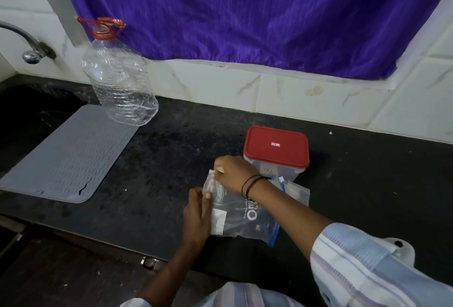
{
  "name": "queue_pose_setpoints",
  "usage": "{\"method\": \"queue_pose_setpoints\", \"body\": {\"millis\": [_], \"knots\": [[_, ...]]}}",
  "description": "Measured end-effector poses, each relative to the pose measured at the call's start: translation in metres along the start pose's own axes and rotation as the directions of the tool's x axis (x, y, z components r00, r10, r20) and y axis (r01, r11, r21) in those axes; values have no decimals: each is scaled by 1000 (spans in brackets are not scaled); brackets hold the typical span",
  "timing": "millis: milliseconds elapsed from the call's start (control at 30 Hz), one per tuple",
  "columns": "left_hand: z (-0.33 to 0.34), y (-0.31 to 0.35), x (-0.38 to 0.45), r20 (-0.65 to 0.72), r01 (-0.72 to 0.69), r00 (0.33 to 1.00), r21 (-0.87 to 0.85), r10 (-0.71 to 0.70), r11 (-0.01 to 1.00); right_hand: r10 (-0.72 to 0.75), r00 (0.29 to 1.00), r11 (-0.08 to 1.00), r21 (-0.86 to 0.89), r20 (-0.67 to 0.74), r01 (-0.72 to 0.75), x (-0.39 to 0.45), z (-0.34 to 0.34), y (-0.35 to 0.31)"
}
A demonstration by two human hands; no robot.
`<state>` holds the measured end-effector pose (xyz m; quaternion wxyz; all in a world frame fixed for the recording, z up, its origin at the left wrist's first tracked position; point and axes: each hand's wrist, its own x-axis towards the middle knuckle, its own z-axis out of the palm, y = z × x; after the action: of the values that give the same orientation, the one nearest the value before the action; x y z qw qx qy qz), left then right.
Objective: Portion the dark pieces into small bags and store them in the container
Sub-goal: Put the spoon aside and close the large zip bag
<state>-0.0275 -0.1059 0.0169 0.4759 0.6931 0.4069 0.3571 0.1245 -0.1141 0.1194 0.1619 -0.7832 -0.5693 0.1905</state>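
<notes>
Both hands pinch a small clear bag (211, 184) over the counter (171, 159), left hand (196, 218) nearer, right hand (234, 171) farther, with the red-lidded container (276, 151) just beyond to the right.

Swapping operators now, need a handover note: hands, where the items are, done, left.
Left hand: pressing the near edge of the zip bag on the counter.
Right hand: pinching a small clear bag at the zip bag's far corner.
Container: behind the bags, red lid on.
Dark pieces: not visible.
Done: nothing visibly portioned.
Left: fill small bags, open container, store them.
</notes>
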Motion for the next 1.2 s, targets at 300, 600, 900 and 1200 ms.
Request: {"method": "queue_pose_setpoints", "body": {"millis": [300,600,900,1200], "knots": [[-6,-1,8,-32,81,997,161,-77,984,-101,883,946,-318,-459,-57,-8,18,5],[-7,-11,11,-254,193,944,-95,-211,977,473,869,880,132,-147,-457,-78,4,49],[-3,-16,16,-216,385,876,-224,-431,895,492,863,805,317,115,-501,-94,66,61],[-28,-26,13,-127,403,911,77,-392,912,662,746,451,835,-75,-316,-83,58,67]]}}
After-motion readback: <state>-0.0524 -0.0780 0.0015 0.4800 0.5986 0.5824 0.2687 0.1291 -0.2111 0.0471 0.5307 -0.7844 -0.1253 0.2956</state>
